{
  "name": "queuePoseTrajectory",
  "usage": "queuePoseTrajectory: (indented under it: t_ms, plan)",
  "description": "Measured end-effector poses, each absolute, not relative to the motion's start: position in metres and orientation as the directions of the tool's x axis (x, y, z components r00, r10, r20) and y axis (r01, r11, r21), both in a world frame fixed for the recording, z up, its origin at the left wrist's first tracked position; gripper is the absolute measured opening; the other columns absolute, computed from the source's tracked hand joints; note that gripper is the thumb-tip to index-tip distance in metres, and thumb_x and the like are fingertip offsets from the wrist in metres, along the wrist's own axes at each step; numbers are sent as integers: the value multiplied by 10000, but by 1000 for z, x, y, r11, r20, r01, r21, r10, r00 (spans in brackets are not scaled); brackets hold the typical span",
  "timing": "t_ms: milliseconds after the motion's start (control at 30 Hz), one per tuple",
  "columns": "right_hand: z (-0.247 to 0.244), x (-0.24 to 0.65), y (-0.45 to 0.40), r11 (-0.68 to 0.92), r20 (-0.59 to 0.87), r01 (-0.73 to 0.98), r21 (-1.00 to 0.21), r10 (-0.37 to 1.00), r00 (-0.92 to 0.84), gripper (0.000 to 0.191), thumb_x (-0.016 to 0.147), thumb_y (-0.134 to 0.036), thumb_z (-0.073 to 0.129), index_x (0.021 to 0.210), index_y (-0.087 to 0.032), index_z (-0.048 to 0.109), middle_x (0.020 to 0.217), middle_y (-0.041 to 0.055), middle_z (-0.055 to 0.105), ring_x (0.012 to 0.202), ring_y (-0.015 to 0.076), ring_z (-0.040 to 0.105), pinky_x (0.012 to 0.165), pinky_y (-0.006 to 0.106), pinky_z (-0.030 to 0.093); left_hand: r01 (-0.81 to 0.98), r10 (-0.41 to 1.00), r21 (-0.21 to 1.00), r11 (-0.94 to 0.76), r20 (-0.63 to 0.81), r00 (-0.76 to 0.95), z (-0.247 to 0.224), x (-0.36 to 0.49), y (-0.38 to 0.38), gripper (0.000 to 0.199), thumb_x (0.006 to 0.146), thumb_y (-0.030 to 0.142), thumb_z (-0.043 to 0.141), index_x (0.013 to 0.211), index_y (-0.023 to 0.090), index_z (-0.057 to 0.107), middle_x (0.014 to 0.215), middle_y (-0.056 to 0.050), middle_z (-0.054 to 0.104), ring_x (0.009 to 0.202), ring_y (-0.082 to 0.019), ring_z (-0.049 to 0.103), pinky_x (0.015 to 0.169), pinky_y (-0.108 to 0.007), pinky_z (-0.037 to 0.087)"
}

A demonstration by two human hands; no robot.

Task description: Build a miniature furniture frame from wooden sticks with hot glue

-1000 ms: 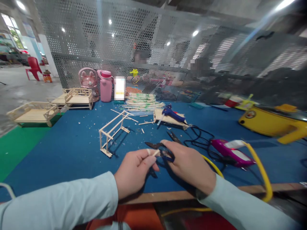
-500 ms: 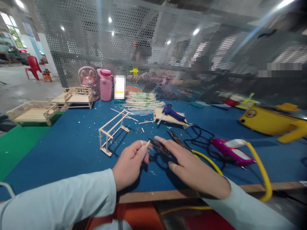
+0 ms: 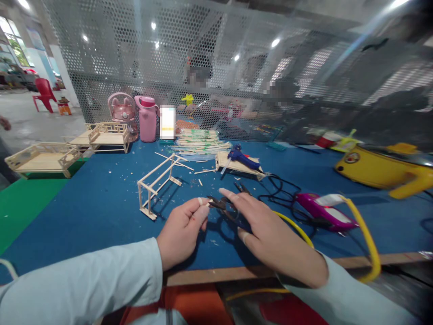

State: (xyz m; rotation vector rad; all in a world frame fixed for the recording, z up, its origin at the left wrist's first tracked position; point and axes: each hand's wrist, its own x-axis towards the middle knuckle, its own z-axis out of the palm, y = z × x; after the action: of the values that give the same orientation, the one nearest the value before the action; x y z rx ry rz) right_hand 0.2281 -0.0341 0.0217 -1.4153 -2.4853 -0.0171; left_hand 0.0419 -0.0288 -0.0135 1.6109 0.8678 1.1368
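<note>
Between thumb and forefinger, my left hand [image 3: 185, 228] pinches a short wooden stick [image 3: 210, 204], of which only the tip shows. My right hand [image 3: 267, 230] grips dark cutting pliers [image 3: 223, 206], their jaws at the stick's tip beside my left fingertips. A second dark pliers-like tool [image 3: 242, 188] lies just beyond my right fingers, partly covered. To the left of my hands stands an open frame of thin wooden sticks [image 3: 156, 183]. Behind it are loose sticks and a pile of wooden sticks [image 3: 199, 141].
A blue glue gun [image 3: 241, 159] rests on a small wooden panel [image 3: 221, 163]. Little wooden beds [image 3: 43, 159] stand at left. A pink bottle [image 3: 148, 122] and lit phone [image 3: 168, 122] are at back. Right lie a purple power strip [image 3: 324, 212], yellow cable [image 3: 367, 239] and yellow pot [image 3: 368, 169].
The pliers' jaws have moved left onto the stick's tip, and less of the stick shows. The view has shifted slightly. A bit of another person's hand now appears at the far left edge.
</note>
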Motion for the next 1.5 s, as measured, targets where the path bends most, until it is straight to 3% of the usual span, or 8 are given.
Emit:
queuePoseTrajectory:
  t_ms: [233, 433, 633, 867, 1233, 1500]
  plan:
    - [24, 228, -35, 546, 251, 818, -182, 830, -499, 753, 641, -66, 436, 1379, -196, 367, 1173, 115, 559, 1122, 270, 524, 958, 483, 428, 36, 901, 947, -318, 290, 323, -14, 41, -30, 360, 926, 345, 344, 610, 188, 415, 613, 20, 437, 607, -112, 411, 631, -230, 351]
    - [24, 227, -34, 526, 244, 834, -166, 841, -482, 703, 635, -78, 431, 1335, -142, 413, 1165, 136, 560, 1103, 279, 528, 952, 494, 427, 31, 902, 948, -317, 291, 318, -15, 41, -31, 346, 919, 331, 356, 611, 186, 421, 615, 19, 436, 600, -111, 399, 626, -231, 346]
    - [23, 226, -34, 537, 308, 835, -120, 820, -483, 676, 615, -74, 429, 1286, -153, 463, 1109, 122, 602, 1063, 272, 558, 924, 464, 458, 34, 905, 948, -315, 290, 311, -13, 41, -30, 350, 915, 331, 355, 603, 186, 420, 619, 16, 442, 606, -114, 399, 631, -232, 342]
    - [22, 226, -34, 552, 298, 813, -183, 820, -489, 585, 638, -85, 423, 1206, -173, 529, 1123, 107, 637, 1080, 251, 583, 931, 420, 468, 54, 896, 938, -341, 307, 321, -14, 41, -31, 346, 918, 314, 351, 602, 188, 419, 606, 19, 447, 596, -111, 411, 614, -226, 350]
    - [24, 230, -31, 548, 295, 836, -27, 804, -517, 579, 613, -91, 420, 1171, -75, 574, 1122, 166, 658, 1051, 286, 614, 912, 435, 495, 134, 907, 931, -341, 289, 305, -14, 41, -29, 318, 904, 293, 367, 608, 189, 420, 568, 38, 414, 565, -113, 399, 579, -230, 311]
    - [23, 231, -32, 517, 193, 842, -156, 852, -487, 593, 637, -81, 417, 1202, -158, 577, 1192, 96, 644, 1107, 224, 594, 966, 370, 456, 126, 908, 937, -327, 274, 317, -18, 42, -28, 293, 909, 305, 363, 684, 172, 494, 583, 34, 410, 576, -113, 397, 579, -228, 317]
